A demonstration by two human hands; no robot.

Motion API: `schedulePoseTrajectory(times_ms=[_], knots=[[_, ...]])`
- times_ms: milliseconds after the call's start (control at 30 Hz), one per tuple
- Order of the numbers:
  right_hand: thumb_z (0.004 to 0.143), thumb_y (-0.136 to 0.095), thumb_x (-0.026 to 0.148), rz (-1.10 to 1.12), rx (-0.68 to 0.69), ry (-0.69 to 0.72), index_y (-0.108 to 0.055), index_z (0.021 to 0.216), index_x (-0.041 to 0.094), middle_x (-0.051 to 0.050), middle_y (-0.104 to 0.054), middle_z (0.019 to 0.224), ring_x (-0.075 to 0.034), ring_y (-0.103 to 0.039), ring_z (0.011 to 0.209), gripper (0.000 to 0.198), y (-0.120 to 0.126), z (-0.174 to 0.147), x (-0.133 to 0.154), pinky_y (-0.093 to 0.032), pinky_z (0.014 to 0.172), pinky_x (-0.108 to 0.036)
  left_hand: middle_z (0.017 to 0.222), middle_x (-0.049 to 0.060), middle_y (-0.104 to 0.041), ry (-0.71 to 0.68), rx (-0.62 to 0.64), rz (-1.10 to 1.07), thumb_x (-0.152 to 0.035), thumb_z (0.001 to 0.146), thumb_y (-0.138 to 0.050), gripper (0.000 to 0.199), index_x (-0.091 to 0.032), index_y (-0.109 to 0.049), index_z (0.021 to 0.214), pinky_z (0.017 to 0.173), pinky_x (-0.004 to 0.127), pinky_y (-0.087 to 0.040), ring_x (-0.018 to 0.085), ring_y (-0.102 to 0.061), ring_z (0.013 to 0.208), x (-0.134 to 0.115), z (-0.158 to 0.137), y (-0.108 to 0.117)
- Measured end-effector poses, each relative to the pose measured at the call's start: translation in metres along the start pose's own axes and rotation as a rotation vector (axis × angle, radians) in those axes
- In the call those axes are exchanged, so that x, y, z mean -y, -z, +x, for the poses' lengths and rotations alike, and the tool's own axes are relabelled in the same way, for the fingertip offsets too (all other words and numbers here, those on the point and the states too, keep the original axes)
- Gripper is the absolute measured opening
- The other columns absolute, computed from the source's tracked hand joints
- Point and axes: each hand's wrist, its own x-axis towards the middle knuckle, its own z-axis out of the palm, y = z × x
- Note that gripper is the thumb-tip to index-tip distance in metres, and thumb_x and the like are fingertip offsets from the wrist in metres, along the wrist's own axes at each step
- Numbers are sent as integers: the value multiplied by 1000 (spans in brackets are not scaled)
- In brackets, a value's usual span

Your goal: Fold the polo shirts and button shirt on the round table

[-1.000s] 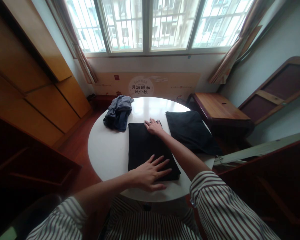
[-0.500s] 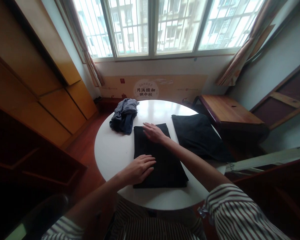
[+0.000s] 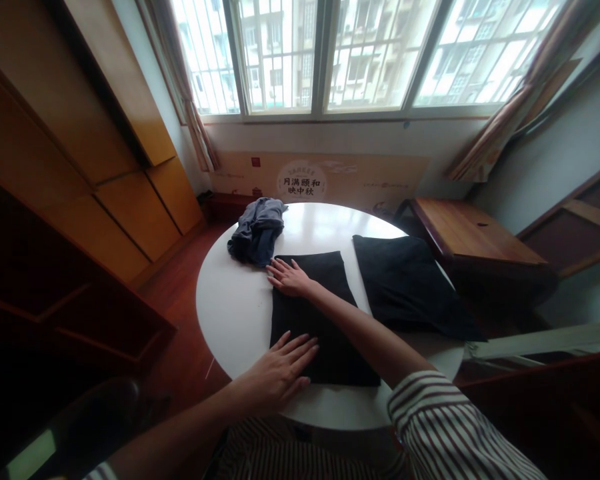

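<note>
Moved leftward since the earlier frame: right hand (image 3: 291,278). White table (image 3: 227,307) bears folded black cloth (image 3: 331,352) at its centre, grey bundle (image 3: 261,223) far left. Hands apart, fingers extended, palms down on cloth; left hand (image 3: 279,368) nearer table's front.

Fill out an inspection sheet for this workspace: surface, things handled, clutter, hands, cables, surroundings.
Surface: round white table.
Things: black cloth laid flat.
Clutter: crumpled grey and navy clothes, far left; dark cloth, right, reaching past the table's edge.
Hands: left hand over the black cloth's near-left edge; right hand at its far-left corner; both open.
Cables: nothing seen for certain.
Surroundings: barred window, curtains, wooden cabinets.
</note>
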Motion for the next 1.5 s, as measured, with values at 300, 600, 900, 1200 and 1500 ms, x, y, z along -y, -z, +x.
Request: schedulePoseTrajectory(times_ms=[300,600,900,1200,1500], knots=[[102,-39,35,96,-189,34,-34,155,14,-13,-33,160,-26,-30,148,57,23,-35,5,-25,120,-51,152,11,-47,-170,-84,-129,-17,100,-39,51,-18,-39,151,119,40,-36,21,-40,144,19,-12,18],[95,-48,62,46,-2,-7,-37,155,14,-20,-21,162,-38,-16,150,78,5,-215,21,-20,119,-61,157,6,-40,-175,-48,319,5,86,-40,73,-29,-39,151,116,48,-39,25,-35,146,74,-32,32],[98,-47,46,516,-261,-158,-67,126,25,-10,-57,141,-26,-51,133,40,13,-246,15,-36,115,-45,104,15,-73,615,-428,-213,-37,98,-41,41,-11,-68,114,83,36,-55,24,-71,87,82,15,49],[80,-73,24,1310,-452,-774,-64,91,16,-6,-66,87,-16,-65,79,16,71,-141,-72,-55,70,-26,73,18,-71,948,-157,-81,-79,65,-66,62,-17,-65,62,67,32,-45,34,-69,80,52,39,42],[78,-78,30,1415,-306,-773,-61,86,15,1,-56,58,-12,-55,50,24,71,-97,-87,-49,45,-22,88,15,-72,804,-256,-300,-68,82,-60,54,-15,-63,94,72,36,-51,31,-70,84,48,25,30]])
